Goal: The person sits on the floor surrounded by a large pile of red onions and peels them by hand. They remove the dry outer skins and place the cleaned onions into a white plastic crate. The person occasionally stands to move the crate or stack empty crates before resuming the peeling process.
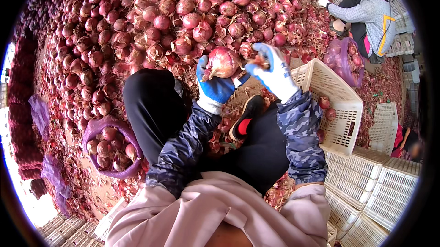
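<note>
A large red onion [223,62] sits in my left hand [216,90], which wears a blue-coated white glove. Its papery skin is partly peeled and the pale dry end points toward my lower left. Just right of it, my right hand [271,68], gloved alike, pinches a blurred brown scrap of dry onion skin [262,62] between thumb and fingers. Both hands are over the near edge of a broad heap of red onions [192,20]. Beside my right forearm a cream plastic crate [338,92] stands tilted, with a few onions inside.
By my left knee is an open purple mesh sack [90,131] of onions. Loose purple netting [55,174] lies further left. Stacked crates [357,178] stand at lower right. A co-worker [367,23] sits at upper right beside a filled mesh sack [343,59]. Another person [407,142] is partly visible at right.
</note>
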Demonstrator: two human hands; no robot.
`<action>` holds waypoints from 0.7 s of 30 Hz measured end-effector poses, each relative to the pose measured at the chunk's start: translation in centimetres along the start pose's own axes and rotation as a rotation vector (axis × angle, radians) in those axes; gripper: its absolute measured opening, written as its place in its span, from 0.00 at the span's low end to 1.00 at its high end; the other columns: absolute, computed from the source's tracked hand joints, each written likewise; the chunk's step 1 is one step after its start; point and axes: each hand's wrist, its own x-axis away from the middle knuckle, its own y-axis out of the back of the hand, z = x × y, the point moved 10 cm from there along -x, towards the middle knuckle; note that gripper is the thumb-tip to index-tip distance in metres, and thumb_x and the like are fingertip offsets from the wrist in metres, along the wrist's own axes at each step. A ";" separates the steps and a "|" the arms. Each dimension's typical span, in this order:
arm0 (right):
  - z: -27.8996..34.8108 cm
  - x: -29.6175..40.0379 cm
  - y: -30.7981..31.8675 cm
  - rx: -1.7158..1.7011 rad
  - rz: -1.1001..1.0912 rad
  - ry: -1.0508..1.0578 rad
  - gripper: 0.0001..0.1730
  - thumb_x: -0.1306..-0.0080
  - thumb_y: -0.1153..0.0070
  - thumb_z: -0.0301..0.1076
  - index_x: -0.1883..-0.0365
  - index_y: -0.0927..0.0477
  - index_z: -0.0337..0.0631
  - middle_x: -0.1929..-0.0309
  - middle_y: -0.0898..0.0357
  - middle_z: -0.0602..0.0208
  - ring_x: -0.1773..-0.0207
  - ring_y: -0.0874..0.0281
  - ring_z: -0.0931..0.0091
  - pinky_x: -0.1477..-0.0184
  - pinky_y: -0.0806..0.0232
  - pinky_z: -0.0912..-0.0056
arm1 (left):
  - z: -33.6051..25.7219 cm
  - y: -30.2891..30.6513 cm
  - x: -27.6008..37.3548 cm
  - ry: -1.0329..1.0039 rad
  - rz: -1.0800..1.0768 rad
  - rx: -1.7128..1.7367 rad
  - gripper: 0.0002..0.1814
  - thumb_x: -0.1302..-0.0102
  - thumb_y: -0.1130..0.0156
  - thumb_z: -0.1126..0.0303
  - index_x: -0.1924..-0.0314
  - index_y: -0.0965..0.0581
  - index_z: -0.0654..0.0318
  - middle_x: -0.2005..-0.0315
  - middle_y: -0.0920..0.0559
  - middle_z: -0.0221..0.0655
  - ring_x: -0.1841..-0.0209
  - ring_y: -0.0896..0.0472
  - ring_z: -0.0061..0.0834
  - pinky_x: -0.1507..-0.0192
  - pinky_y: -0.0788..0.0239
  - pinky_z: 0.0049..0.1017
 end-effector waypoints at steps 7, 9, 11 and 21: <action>0.0 0.7 -5.4 -0.121 0.198 -0.107 0.38 0.42 0.28 0.33 0.37 0.33 0.39 0.45 0.25 0.61 0.54 0.22 0.75 0.54 0.28 0.70 | 1.3 1.5 0.1 -0.010 -0.052 0.133 0.34 0.34 0.44 0.42 0.37 0.28 0.59 0.42 0.21 0.40 0.44 0.22 0.42 0.39 0.30 0.45; -0.7 1.5 -5.6 -0.327 0.254 -0.332 0.26 0.39 0.32 0.30 0.46 0.30 0.37 0.56 0.25 0.68 0.63 0.28 0.81 0.61 0.31 0.77 | 1.0 2.0 0.5 -0.013 -0.184 -0.026 0.32 0.35 0.43 0.43 0.39 0.26 0.57 0.45 0.20 0.37 0.45 0.21 0.39 0.43 0.26 0.40; -2.1 1.6 -5.9 -0.436 0.242 -0.263 0.15 0.36 0.37 0.27 0.56 0.29 0.37 0.67 0.28 0.74 0.66 0.34 0.84 0.63 0.35 0.77 | 0.6 3.8 0.3 -0.050 -0.189 -0.002 0.31 0.36 0.42 0.44 0.40 0.25 0.56 0.46 0.19 0.35 0.45 0.20 0.37 0.44 0.25 0.39; -7.6 1.9 -1.7 0.690 0.369 -0.443 0.31 0.40 0.37 0.43 0.42 0.31 0.41 0.51 0.21 0.48 0.48 0.22 0.52 0.47 0.29 0.50 | -2.7 3.9 0.1 -0.200 -0.253 -0.052 0.26 0.34 0.42 0.47 0.43 0.24 0.56 0.49 0.18 0.34 0.47 0.20 0.37 0.43 0.26 0.39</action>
